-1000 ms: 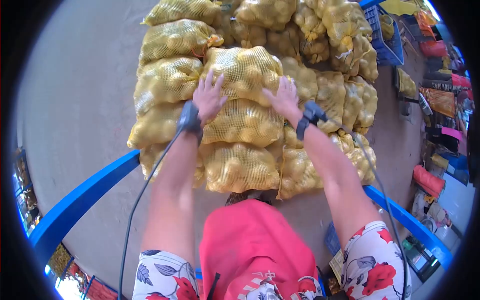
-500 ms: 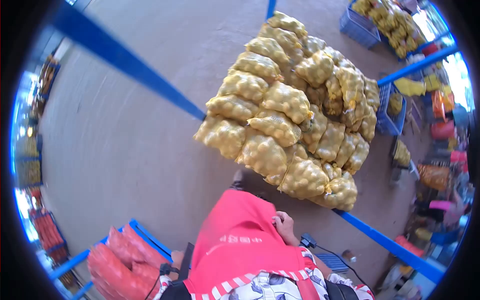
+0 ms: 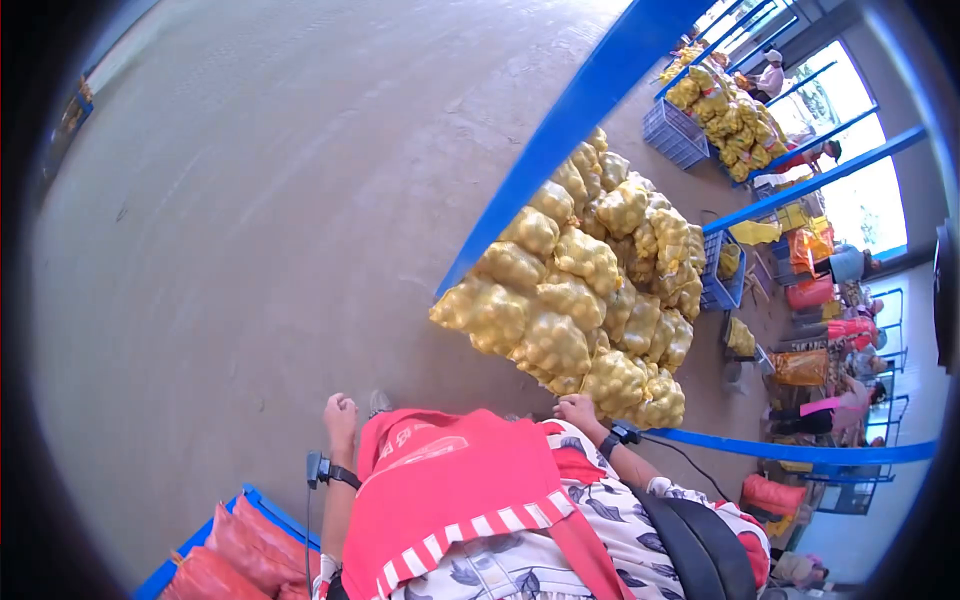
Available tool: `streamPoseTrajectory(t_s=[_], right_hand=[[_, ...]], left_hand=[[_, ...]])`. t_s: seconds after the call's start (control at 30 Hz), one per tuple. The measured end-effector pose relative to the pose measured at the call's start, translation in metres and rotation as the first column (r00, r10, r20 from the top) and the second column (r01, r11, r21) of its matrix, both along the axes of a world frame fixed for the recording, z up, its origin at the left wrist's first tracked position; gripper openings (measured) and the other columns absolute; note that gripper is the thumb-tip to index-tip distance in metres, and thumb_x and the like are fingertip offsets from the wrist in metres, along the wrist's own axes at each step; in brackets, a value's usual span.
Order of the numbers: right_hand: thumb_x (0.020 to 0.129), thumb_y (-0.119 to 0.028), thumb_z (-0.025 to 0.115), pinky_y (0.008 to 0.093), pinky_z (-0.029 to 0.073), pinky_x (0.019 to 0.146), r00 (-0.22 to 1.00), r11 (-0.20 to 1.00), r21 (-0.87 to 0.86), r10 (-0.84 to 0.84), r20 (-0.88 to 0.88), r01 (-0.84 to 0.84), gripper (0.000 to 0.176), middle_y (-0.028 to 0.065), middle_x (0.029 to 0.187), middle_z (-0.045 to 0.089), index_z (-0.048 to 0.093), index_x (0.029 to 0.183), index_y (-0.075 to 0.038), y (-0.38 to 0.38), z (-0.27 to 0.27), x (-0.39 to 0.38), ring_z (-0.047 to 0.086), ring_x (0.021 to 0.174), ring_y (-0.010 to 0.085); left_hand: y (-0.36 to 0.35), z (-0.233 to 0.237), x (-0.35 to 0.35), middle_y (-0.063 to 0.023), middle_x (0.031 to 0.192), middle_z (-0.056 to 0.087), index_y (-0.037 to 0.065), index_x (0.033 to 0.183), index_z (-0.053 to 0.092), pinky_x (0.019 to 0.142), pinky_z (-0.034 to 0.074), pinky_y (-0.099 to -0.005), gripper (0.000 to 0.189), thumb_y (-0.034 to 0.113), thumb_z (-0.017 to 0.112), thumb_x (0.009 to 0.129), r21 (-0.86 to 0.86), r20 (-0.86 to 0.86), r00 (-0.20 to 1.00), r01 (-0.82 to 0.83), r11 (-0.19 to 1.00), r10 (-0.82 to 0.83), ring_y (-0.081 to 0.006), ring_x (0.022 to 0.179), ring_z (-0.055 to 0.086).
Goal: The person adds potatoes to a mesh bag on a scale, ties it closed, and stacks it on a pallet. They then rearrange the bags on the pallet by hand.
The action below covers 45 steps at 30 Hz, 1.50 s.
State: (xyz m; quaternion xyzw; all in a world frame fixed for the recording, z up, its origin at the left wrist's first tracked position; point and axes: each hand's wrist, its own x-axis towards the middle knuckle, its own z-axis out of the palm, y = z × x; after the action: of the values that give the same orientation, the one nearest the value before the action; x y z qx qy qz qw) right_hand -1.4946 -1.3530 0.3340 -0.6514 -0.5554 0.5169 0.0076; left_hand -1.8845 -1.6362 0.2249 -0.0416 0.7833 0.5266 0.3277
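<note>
My left hand [image 3: 341, 412] is raised beside the red apron [image 3: 455, 455], its fingers curled in and nothing visible in them. Off the apron's right side, my right hand [image 3: 577, 408] has its fingers bent loosely together, with no object showing in it. Just beyond that hand stands a tall stack of yellow mesh bags [image 3: 565, 300], filled with round pale produce. It overlaps the right hand's edge in this view. A small device is strapped to each wrist.
A blue post [image 3: 570, 130] and a blue rail [image 3: 800, 448] frame the stack. Red sacks [image 3: 250, 550] lie on a blue frame at lower left. Blue crates [image 3: 675, 135] and more yellow bags [image 3: 725, 110] stand at upper right. Several people are along the right side.
The view has turned, so the stack sits lower and the red sacks shift down. My left hand has come up and forward from beside the sacks. The right hand is nearer the stack.
</note>
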Motion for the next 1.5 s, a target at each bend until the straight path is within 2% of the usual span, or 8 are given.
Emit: streamPoseTrajectory(t_s=[0.17,0.37,0.57,0.93,1.07,1.2,1.37,1.5], right_hand=[[0.091,-0.019,0.051,0.0255,0.051,0.059,0.961,0.979,-0.086,-0.196,-0.196,0.183,0.028,0.0128,0.093,0.065,0.054,0.109,0.003,-0.007,0.046,-0.124,0.062,0.07,0.0141],[0.092,-0.031,0.049,0.0279,0.049,0.065,0.81,0.851,0.037,-0.485,-0.33,0.524,0.037,0.0088,0.103,0.062,0.051,0.116,-0.004,0.053,0.064,-0.238,0.059,0.086,0.0159],[0.088,-0.042,0.052,0.044,0.038,0.088,0.422,0.55,-0.15,-0.764,-0.488,0.821,0.045,0.0028,0.119,0.053,0.044,0.123,-0.016,0.133,-0.006,-0.317,0.047,0.111,0.0216],[0.081,-0.037,0.065,0.046,0.036,0.097,-0.036,0.189,-0.302,-0.792,-0.609,0.934,0.036,0.0044,0.111,0.057,0.053,0.109,-0.017,0.102,-0.028,-0.362,0.051,0.105,0.0224],[0.084,-0.043,0.058,0.0446,0.032,0.102,-0.35,-0.107,-0.426,-0.761,-0.547,0.899,0.042,0.0041,0.12,0.055,0.051,0.117,-0.018,0.096,0.011,-0.379,0.047,0.114,0.0229],[0.087,-0.046,0.05,0.0435,0.03,0.103,-0.641,-0.444,-0.467,-0.597,-0.482,0.765,0.043,0.0035,0.122,0.053,0.051,0.118,-0.016,0.123,0.058,-0.397,0.045,0.118,0.022],[0.087,-0.047,0.047,0.0419,0.036,0.097,-0.713,-0.539,-0.477,-0.427,-0.556,0.695,0.041,0.0013,0.117,0.057,0.055,0.114,-0.017,0.106,0.051,-0.414,0.049,0.114,0.0213],[0.089,-0.044,0.043,0.041,0.036,0.096,-0.479,-0.291,-0.405,-0.259,-0.839,0.867,0.043,0.0,0.124,0.056,0.053,0.12,-0.015,0.098,0.04,-0.42,0.048,0.117,0.0202]], left_hand=[[0.04,0.049,-0.115,-0.0192,0.09,0.066,-0.002,0.102,0.06,0.077,0.05,-0.0364,0.028,0.016,0.057,0.08,-0.265,-0.258,0.796,0.487,0.832,-0.548,-0.0303,0.085,0.065],[0.191,0.091,-0.223,-0.0197,0.089,0.065,0.0,0.099,0.062,0.076,0.05,-0.0376,0.026,0.017,0.058,0.08,-0.087,-0.37,0.637,0.701,0.708,-0.676,-0.0322,0.084,0.064],[0.211,0.026,-0.376,-0.0191,0.086,0.063,0.002,0.094,0.061,0.076,0.048,-0.0434,0.029,0.026,0.055,0.079,-0.376,-0.41,0.418,0.732,0.568,-0.81,-0.0374,0.085,0.059],[0.214,-0.005,-0.643,-0.0171,0.077,0.063,-0.001,0.083,0.063,0.063,0.049,-0.0414,0.023,0.018,0.056,0.074,-0.627,0.269,0.34,0.772,0.105,-0.901,-0.0308,0.068,0.061],[0.388,0.011,-0.734,-0.0163,0.074,0.062,-0.001,0.081,0.063,0.061,0.049,-0.0403,0.021,0.017,0.056,0.073,-0.599,0.226,0.234,0.799,0.054,-0.946,-0.0286,0.065,0.061],[0.68,0.006,-0.792,-0.0154,0.071,0.062,-0.001,0.079,0.063,0.059,0.049,-0.0393,0.02,0.016,0.055,0.073,-0.332,0.148,0.514,0.831,0.447,-0.845,-0.0264,0.063,0.06],[1.121,0.113,-0.603,-0.0168,0.064,0.061,-0.001,0.081,0.063,0.061,0.046,-0.0408,0.023,0.019,0.051,0.08,-0.614,-0.41,-0.475,0.775,-0.149,-0.779,-0.0322,0.063,0.059],[1.274,0.155,-0.379,-0.0168,0.08,0.064,0.002,0.093,0.064,0.067,0.049,-0.0375,0.025,0.022,0.054,0.082,-0.429,-0.666,-0.51,0.859,-0.28,-0.544,-0.0319,0.067,0.061]])
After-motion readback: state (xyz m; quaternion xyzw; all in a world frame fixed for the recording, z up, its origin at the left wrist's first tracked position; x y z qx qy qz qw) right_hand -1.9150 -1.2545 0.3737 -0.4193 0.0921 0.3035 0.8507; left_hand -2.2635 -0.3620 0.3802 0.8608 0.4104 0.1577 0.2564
